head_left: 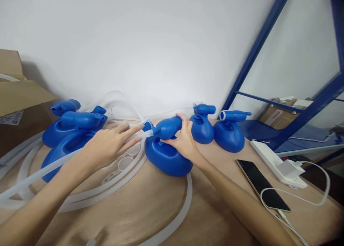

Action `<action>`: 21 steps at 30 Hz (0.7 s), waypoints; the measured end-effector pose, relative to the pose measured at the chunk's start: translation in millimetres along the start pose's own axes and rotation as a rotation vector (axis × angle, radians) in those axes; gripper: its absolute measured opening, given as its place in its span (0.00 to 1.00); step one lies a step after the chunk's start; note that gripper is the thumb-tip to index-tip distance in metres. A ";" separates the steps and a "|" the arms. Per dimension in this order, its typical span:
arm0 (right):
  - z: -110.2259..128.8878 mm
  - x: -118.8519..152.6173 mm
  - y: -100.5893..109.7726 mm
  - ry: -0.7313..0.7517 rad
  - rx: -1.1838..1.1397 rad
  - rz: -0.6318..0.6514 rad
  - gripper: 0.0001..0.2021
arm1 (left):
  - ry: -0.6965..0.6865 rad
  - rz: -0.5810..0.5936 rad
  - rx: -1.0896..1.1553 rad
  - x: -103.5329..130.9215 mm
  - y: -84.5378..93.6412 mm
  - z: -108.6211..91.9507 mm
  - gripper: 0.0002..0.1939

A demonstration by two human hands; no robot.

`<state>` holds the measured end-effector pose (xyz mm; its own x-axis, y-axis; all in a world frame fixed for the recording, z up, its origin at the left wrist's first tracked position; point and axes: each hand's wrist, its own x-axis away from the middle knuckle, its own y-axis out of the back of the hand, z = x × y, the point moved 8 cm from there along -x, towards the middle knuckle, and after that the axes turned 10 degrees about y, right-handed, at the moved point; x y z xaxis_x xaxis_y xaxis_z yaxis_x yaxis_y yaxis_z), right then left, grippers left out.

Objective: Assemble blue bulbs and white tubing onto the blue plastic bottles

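At frame centre, the blue bottle (pixel 168 161) points its spout (pixel 157 131) left, neck (pixel 169 127) slanting up rightward, right fingers (pixel 184 123) spread gripping it, left fingers (pixel 132 132) closed on the clear tube (pixel 147 133).

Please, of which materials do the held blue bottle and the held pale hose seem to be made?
Blue bottle: probably moulded plastic, satin finish; its surface is smooth with soft highlights. Pale hose: perhaps silicone or soft plastic, smooth; it looks milky and slightly translucent.
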<state>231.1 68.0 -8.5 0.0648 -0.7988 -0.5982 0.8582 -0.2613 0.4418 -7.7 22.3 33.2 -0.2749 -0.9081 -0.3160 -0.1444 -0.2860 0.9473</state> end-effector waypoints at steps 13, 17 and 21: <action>8.8 1.9 -0.1 0.165 0.001 -0.036 0.52 | -0.098 -0.107 -0.095 1.1 -9.5 -10.8 0.38; 19.4 7.9 -10.6 0.196 -0.057 0.018 0.48 | -0.149 -0.018 0.061 -5.2 -40.4 -18.6 0.30; 10.7 4.6 -11.1 0.139 -0.066 0.030 0.48 | -0.143 -0.011 0.099 -8.8 -46.1 -13.7 0.27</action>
<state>216.5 61.5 -9.0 0.1565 -0.7220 -0.6739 0.8862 -0.1986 0.4185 14.4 39.3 -7.0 -0.4039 -0.8504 -0.3371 -0.2395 -0.2574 0.9362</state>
